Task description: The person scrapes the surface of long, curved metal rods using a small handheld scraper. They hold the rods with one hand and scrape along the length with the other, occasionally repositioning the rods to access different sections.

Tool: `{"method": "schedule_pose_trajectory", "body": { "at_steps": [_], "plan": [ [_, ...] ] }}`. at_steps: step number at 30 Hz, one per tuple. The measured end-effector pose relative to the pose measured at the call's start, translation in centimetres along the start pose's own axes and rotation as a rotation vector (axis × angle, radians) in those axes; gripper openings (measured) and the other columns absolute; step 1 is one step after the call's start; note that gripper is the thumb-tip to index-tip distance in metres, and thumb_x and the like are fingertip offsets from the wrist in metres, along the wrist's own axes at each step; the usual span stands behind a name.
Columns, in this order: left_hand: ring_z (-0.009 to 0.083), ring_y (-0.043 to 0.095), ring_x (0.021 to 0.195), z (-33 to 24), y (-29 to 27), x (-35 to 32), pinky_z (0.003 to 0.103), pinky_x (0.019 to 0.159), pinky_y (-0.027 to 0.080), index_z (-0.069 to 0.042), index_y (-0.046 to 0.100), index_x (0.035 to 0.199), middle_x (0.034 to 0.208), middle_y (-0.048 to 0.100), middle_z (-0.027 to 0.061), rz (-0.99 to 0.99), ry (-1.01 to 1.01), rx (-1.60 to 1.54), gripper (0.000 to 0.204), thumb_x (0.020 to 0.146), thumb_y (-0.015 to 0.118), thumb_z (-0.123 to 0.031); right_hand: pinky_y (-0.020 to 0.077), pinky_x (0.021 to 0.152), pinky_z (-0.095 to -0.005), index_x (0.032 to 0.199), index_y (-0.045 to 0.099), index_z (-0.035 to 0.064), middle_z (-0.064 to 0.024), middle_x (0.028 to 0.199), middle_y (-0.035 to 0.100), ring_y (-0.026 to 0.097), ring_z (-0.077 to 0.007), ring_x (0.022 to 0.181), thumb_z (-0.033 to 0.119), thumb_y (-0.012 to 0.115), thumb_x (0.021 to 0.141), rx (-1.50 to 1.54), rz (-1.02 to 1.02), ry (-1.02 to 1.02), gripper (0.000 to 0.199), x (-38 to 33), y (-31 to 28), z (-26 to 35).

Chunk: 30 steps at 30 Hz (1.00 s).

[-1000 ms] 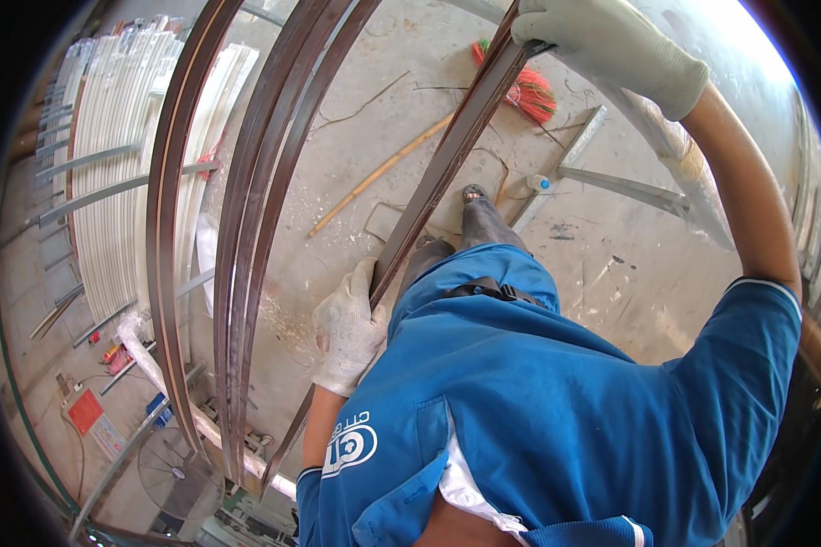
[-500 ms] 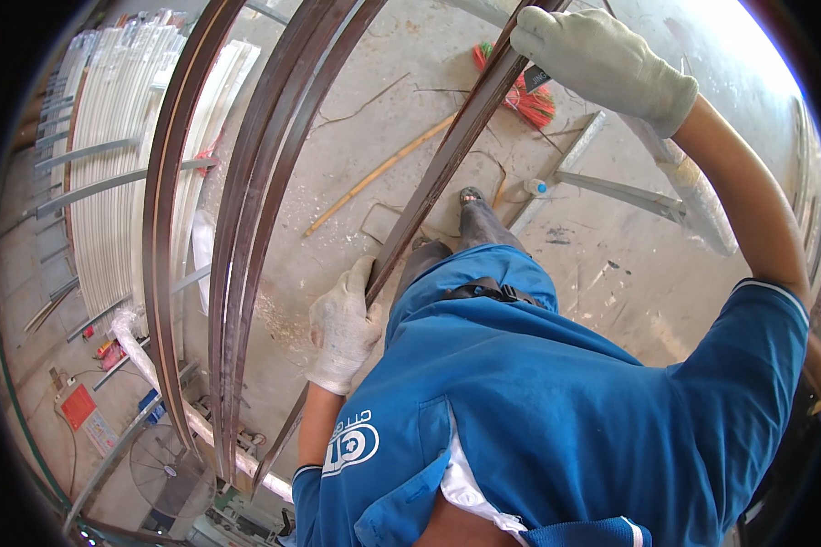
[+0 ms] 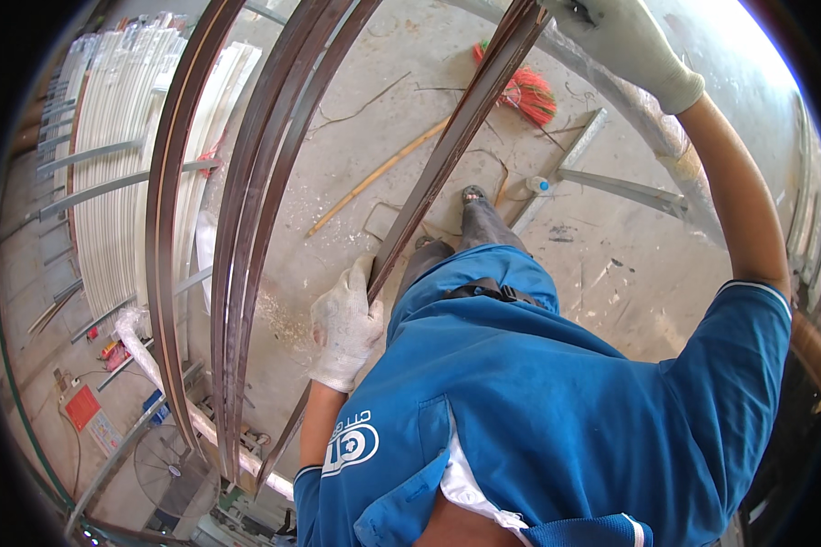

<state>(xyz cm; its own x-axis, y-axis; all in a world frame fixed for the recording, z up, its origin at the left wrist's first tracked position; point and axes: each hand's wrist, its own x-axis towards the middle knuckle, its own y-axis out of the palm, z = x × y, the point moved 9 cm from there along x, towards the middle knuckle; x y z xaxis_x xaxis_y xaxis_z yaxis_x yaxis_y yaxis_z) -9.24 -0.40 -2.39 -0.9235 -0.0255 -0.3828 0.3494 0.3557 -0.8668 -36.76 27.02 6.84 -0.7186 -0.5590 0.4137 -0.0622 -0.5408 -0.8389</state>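
Observation:
A long dark brown profile strip (image 3: 435, 182) runs at a slant across my body, from the top edge down past my left side. Its faces look grooved, and it may be more than one piece laid together. My left hand (image 3: 347, 314), in a pale work glove, is closed around it near my waist. My right hand (image 3: 625, 50), gloved too, is at the top edge beside the strip's upper part. Its fingers are bent and partly cut off by the frame, with something dark between them that I cannot make out.
More brown strips (image 3: 246, 246) hang in an arc on my left. Beyond them, white profiles (image 3: 114, 137) lie stacked on metal rack arms (image 3: 91, 196). On the floor are a red broom head (image 3: 529, 96), a bamboo stick (image 3: 374, 178), a bottle (image 3: 537, 185) and a metal frame (image 3: 611, 185).
My right hand has shifted up and away from the strip's face, which it gripped before. The dark tag beside it no longer shows on the strip. My left hand stays put.

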Motion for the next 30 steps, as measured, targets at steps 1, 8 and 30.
{"method": "schedule_pose_trajectory", "body": {
  "at_steps": [1,8,30],
  "plan": [
    [0.0453,0.067,0.093,0.1,0.1,-0.1,0.054,0.081,0.050,-0.004,0.058,0.131,0.104,0.070,0.0245,0.013,-0.016,0.023,0.042,0.092,0.063,-0.016,0.0530,0.077,-0.0397,0.094,0.065,0.0040,-0.0140,0.091,0.066,0.065,-0.0323,0.087,0.009,0.066,0.087,-0.004,-0.021,0.043,0.008,0.0,-0.4,-0.5],
    [0.0464,0.066,0.090,0.2,0.2,0.0,0.055,0.081,0.050,-0.005,0.058,0.131,0.101,0.070,0.0249,0.017,-0.014,0.005,0.041,0.092,0.063,-0.018,0.0525,0.081,-0.0345,0.104,0.067,0.0015,-0.0113,0.093,0.070,0.066,-0.0198,0.090,0.015,0.061,0.096,0.269,0.036,0.373,0.016,-0.8,0.5,-3.5],
    [0.0465,0.067,0.088,0.0,-0.2,0.2,0.056,0.079,0.051,-0.003,0.058,0.130,0.097,0.070,0.0258,0.034,-0.037,0.069,0.043,0.091,0.064,-0.021,0.0556,0.077,-0.0355,0.100,0.071,0.0051,-0.0122,0.092,0.069,0.071,-0.0296,0.090,0.001,0.068,0.087,0.073,0.000,0.007,0.013,-1.7,2.9,-2.1]
  ]
}}
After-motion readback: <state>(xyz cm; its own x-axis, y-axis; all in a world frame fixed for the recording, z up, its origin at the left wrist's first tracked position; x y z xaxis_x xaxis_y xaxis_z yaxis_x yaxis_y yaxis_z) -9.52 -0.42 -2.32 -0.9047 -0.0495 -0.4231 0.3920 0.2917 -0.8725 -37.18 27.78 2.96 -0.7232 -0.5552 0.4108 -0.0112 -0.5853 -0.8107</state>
